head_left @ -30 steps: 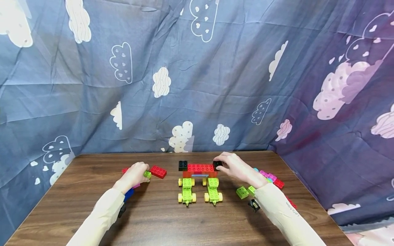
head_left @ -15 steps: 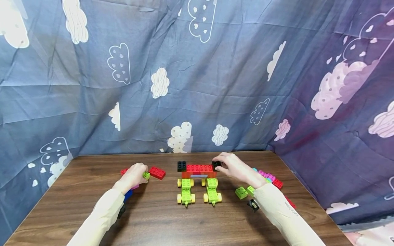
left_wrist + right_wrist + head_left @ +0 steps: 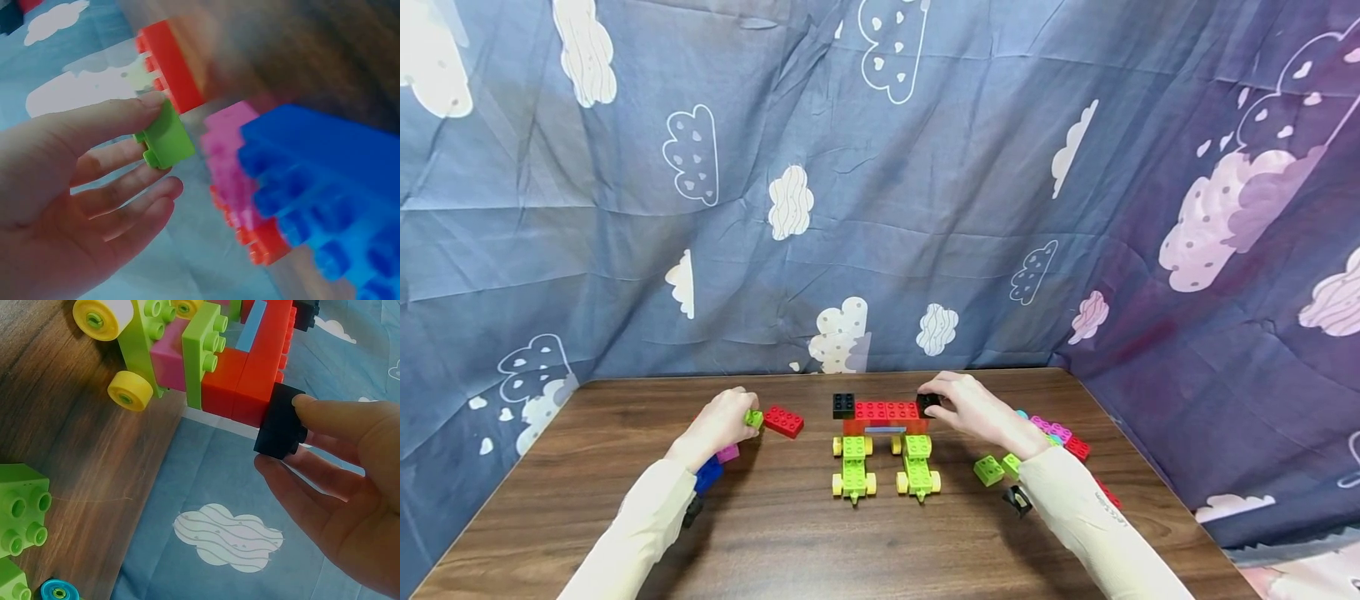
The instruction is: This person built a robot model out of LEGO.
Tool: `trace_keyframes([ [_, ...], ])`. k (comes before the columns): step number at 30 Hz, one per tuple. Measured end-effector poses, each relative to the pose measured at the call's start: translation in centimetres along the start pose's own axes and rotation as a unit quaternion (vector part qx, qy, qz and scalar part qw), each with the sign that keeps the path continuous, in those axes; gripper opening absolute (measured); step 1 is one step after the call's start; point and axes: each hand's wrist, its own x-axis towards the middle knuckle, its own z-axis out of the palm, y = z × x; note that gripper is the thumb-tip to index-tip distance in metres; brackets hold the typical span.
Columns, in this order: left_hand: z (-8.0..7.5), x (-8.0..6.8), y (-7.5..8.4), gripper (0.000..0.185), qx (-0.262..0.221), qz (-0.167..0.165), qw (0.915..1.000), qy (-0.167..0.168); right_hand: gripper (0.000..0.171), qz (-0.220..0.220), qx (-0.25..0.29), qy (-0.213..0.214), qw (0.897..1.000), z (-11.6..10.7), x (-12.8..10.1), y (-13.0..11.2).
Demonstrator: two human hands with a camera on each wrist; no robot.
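Pinching a small green brick (image 3: 166,139) between thumb and fingertips, left hand (image 3: 718,423), raised just above the bench (image 3: 790,533) toward its far left part. Light, hard plastic by the look; smooth flat sides likely slick, so best gripped across two opposite walls, clear of the studs on top and the hollow underneath. No give expected under a firm pinch, little risk of breakage.

Lying just right of that hand, a red brick (image 3: 784,421), flat on the wood. Below the wrist, a pink brick (image 3: 727,453) and a blue brick (image 3: 708,474), close together near the sleeve.

Standing at the middle of the bench toward the far edge, a brick build (image 3: 883,442): red row on top, a black brick (image 3: 844,405) at its left end, two green wheeled bases with yellow wheels pointing toward the near edge. Probably loose on its wheels, so apt to roll under a sideways push; better steadied from above than shoved.

Holding a second black brick (image 3: 280,422) between thumb and fingers, right hand (image 3: 973,408), pressed against the right end of the red row. Same stiff, light feel likely; grip on the side walls suits it.

Scattered toward the right edge, loose green bricks (image 3: 990,469) and a cluster of pink and red bricks (image 3: 1063,437).
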Motion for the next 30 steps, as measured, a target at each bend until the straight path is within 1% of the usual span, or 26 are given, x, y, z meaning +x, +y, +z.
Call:
trace_keyframes([
  [3, -0.7, 0.1, 0.2, 0.026, -0.01, 0.003, 0.9998, 0.019, 0.027, -0.002, 0.0, 0.0, 1.0, 0.1, 0.0, 0.1],
  [8, -1.9, 0.4, 1.0, 0.024, -0.036, -0.002, 0.9987, 0.037, 0.028, -0.002, 0.001, 0.001, 1.0, 0.2, -0.1, 0.1],
  [10, -2.4, 0.6, 1.4, 0.024, -0.043, 0.002, 0.9979, 0.047, 0.028, -0.003, 0.002, 0.002, 1.0, 0.1, -0.1, 0.1],
  [14, -3.1, 1.2, 2.2, 0.024, -0.057, 0.027, 0.995, 0.078, 0.027, -0.006, 0.001, 0.003, 1.0, 0.0, 0.0, 0.2],
  [22, -4.1, 2.3, 3.9, 0.026, -0.102, 0.058, 0.9881, 0.099, 0.027, -0.007, 0.005, 0.002, 1.0, -0.1, 0.0, 0.2],
  [25, -4.4, 2.8, 4.7, 0.029, -0.106, 0.075, 0.9855, 0.109, 0.027, -0.008, 0.006, 0.003, 1.0, -0.1, 0.0, 0.2],
  [27, -4.6, 3.1, 5.2, 0.032, -0.109, 0.082, 0.9846, 0.11, 0.028, -0.009, 0.005, 0.002, 1.0, -0.1, 0.0, 0.2],
  [30, -4.8, 3.6, 6.1, 0.033, -0.099, 0.098, 0.9833, 0.117, 0.028, -0.008, 0.004, 0.002, 1.0, -0.1, 0.0, 0.2],
])
